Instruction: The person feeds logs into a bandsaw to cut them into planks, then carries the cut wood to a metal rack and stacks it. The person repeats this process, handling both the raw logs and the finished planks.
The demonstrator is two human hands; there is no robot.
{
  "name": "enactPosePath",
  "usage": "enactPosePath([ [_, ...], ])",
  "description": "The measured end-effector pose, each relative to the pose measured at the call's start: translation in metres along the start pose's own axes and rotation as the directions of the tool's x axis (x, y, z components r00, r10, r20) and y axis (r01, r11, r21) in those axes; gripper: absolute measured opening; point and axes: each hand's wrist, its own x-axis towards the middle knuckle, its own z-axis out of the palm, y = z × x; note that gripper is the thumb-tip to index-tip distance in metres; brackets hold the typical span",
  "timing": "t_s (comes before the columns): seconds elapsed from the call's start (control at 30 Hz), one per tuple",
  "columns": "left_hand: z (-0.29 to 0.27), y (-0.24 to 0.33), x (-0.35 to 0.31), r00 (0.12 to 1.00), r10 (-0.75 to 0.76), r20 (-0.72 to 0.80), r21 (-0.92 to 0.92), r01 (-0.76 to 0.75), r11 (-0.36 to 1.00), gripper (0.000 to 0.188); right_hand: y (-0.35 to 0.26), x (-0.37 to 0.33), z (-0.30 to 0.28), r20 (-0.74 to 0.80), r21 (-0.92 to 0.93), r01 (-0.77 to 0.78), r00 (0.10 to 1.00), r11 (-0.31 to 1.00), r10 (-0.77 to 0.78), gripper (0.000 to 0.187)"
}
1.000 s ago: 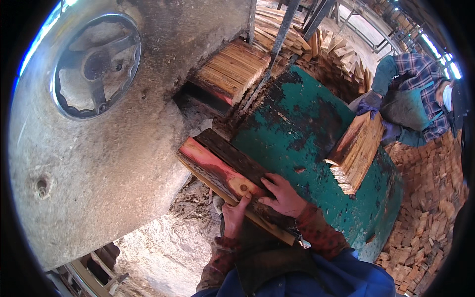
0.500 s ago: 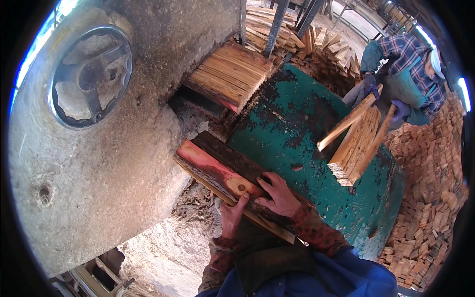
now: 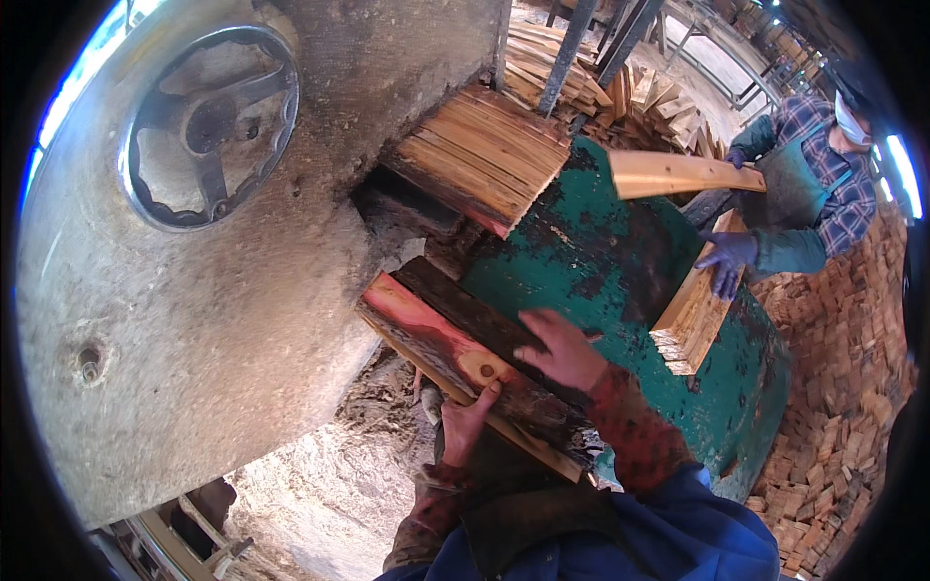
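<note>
1. In the head view, the only one, a red-stained board (image 3: 436, 329) lies slantwise in front of the person, next to a dark, bark-faced piece (image 3: 475, 310); a pale slat (image 3: 538, 455) runs along its near side. They lie beside the chipped green worktop (image 3: 717, 416), but what bears them underneath is hidden.
2. The left grip (image 3: 467, 426) is closed on the near edge of the wood, thumb laid over the top just beside the knot (image 3: 487, 370); its fingers are mostly out of sight beneath.
3. The right grip (image 3: 560, 351) is spread and slightly blurred over the bark-faced piece, clasping nothing; whether its palm touches the bark I cannot tell.
4. The red-stained board looks stiff and moderate in weight, with little risk of breaking; the loose pieces probably slide against each other, so they would best be pinched together across their width.
5. The bark-faced piece seems rough and perhaps damp, so crumbs could shift under the fingers; a hold on its long edges, near the middle, should balance it best. Sawn edges may splinter bare skin.
6. Beyond, a block of boards (image 3: 484, 155) sits against the grey panel (image 3: 252, 320), and a co-worker's gloved hand (image 3: 727, 257) rests on another stack (image 3: 693, 320).
</note>
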Motion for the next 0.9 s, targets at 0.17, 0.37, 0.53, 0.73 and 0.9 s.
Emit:
enactPosePath([
  [0.17, 0.002, 0.012, -0.004, 1.0, 0.003, 0.002, 0.054, -0.003, 0.999, 0.046, 0.022, 0.069, -0.003, -0.31, -0.07, -0.038, 0.951, 0.997, 0.015, 0.067],
  [0.37, 0.004, 0.004, 0.0, 0.998, 0.06, 0.014, -0.021, -0.06, 0.998, 0.043, 0.033, 0.101, 0.021, -0.456, -0.044, -0.141, 0.884, 0.989, 0.106, 0.081],
  [0.53, 0.002, 0.005, -0.001, 0.998, 0.057, -0.013, 0.01, -0.057, 0.998, 0.039, 0.021, 0.085, 0.024, -0.461, -0.064, -0.194, 0.876, 0.979, 0.143, 0.083],
  [0.73, 0.004, 0.023, -0.007, 0.992, 0.122, -0.016, 0.075, -0.121, 0.99, 0.039, 0.026, 0.07, 0.016, -0.466, -0.137, -0.2, 0.877, 0.97, 0.115, 0.07],
  [0.9, 0.005, 0.018, -0.005, 0.988, 0.151, -0.015, -0.024, -0.152, 0.988, 0.04, 0.021, 0.054, 0.01, -0.429, -0.153, -0.224, 0.892, 0.963, 0.14, 0.055],
])
